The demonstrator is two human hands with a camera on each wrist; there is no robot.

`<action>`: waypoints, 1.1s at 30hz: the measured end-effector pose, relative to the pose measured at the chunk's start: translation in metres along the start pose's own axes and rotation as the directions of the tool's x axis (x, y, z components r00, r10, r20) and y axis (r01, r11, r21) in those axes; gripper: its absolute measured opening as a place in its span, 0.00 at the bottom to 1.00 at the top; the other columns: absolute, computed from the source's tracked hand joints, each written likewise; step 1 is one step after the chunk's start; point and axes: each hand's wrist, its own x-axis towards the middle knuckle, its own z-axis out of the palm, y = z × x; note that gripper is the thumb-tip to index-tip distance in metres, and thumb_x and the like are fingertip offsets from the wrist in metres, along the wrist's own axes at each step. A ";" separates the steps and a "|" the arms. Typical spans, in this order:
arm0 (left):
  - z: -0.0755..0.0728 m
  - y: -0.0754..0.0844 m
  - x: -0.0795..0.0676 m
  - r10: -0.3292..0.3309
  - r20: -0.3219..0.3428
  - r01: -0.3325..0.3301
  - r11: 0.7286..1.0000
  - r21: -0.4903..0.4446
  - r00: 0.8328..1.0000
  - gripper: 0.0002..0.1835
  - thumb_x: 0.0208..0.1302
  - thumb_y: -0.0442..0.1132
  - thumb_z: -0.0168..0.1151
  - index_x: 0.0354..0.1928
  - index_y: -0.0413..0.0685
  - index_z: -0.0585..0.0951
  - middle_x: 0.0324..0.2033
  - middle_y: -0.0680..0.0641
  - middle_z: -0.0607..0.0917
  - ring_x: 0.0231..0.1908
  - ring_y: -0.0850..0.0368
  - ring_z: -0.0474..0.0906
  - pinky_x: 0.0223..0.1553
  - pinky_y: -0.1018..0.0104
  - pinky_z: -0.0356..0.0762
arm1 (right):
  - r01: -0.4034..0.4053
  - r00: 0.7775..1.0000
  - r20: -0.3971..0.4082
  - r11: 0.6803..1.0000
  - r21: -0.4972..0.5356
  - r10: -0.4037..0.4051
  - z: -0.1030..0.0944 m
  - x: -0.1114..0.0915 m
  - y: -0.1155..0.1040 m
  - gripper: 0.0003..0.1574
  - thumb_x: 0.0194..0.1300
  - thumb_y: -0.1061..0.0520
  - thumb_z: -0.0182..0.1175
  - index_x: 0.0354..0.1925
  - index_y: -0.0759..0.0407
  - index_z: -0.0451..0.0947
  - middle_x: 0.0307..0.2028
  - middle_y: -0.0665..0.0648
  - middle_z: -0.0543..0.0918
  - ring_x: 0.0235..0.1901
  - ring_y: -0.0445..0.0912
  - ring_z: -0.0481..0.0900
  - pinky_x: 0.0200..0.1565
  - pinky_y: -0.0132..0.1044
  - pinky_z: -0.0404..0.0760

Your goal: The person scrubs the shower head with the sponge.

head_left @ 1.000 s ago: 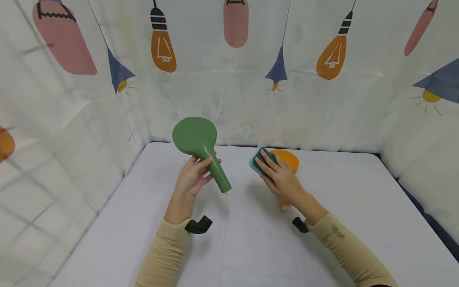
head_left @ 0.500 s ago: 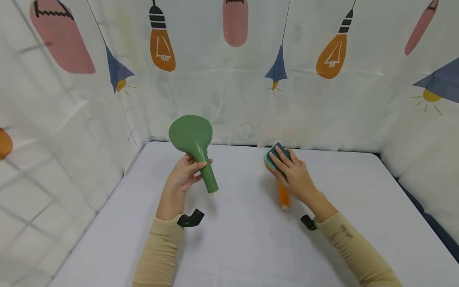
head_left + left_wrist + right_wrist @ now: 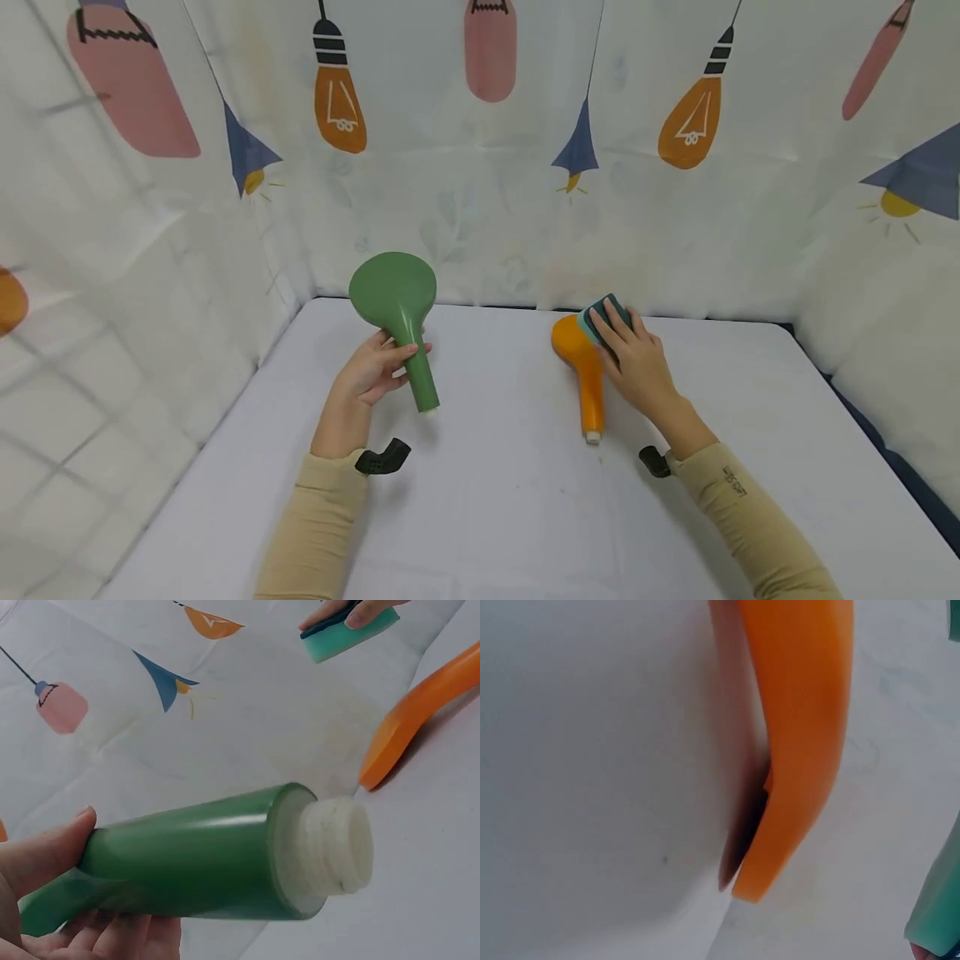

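My left hand (image 3: 366, 368) grips the handle of a green shower head (image 3: 393, 288), its broad head up and its handle slanting down to the right. In the left wrist view the handle ends in a white threaded collar (image 3: 341, 847). An orange shower head (image 3: 589, 379) lies on the table, handle toward me. My right hand (image 3: 639, 368) holds a sponge (image 3: 591, 327), light teal with a dark layer under the fingers. The sponge overlaps the right edge of the orange head in the head view. The right wrist view shows the orange shower head from the side, with the sponge at the right border.
Both things are over a table (image 3: 487, 500) with a white cover. A pale printed curtain (image 3: 480, 192) with lamps and pencils encloses its back and sides. Each wrist wears a black camera mount (image 3: 383, 457).
The right hand and sponge have moved right across the orange shower head, uncovering most of it. The left hand has carried the green shower head leftward, its handle now more upright.
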 end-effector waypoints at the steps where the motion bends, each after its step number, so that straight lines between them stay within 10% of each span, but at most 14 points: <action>1: -0.001 -0.001 -0.001 -0.005 -0.006 0.005 1.000 -0.017 1.000 0.29 0.76 0.27 0.53 0.75 0.45 0.59 0.47 0.60 0.85 0.49 0.63 0.84 0.53 0.56 0.71 | -0.013 1.000 0.006 1.000 -0.004 0.013 0.000 -0.001 0.001 0.34 0.72 0.59 0.63 0.72 0.61 0.69 0.72 0.67 0.68 0.68 0.74 0.63 0.51 0.71 0.73; 16: -0.022 -0.004 -0.005 -0.082 -0.038 0.080 0.995 -0.052 0.996 0.21 0.78 0.31 0.52 0.67 0.54 0.64 0.41 0.54 0.87 0.45 0.62 0.84 0.44 0.57 0.76 | -0.149 0.982 0.111 0.987 -0.057 0.155 -0.005 -0.006 0.028 0.32 0.78 0.56 0.57 0.75 0.59 0.65 0.75 0.67 0.61 0.70 0.74 0.57 0.53 0.75 0.69; 33: -0.052 -0.013 0.002 -0.113 0.044 0.113 0.994 0.010 0.993 0.36 0.83 0.37 0.44 0.82 0.45 0.39 0.40 0.58 0.86 0.44 0.65 0.81 0.44 0.62 0.73 | -0.242 0.956 0.134 0.958 -0.150 0.263 -0.017 -0.019 0.057 0.32 0.81 0.54 0.50 0.77 0.58 0.61 0.76 0.66 0.59 0.73 0.73 0.52 0.55 0.75 0.66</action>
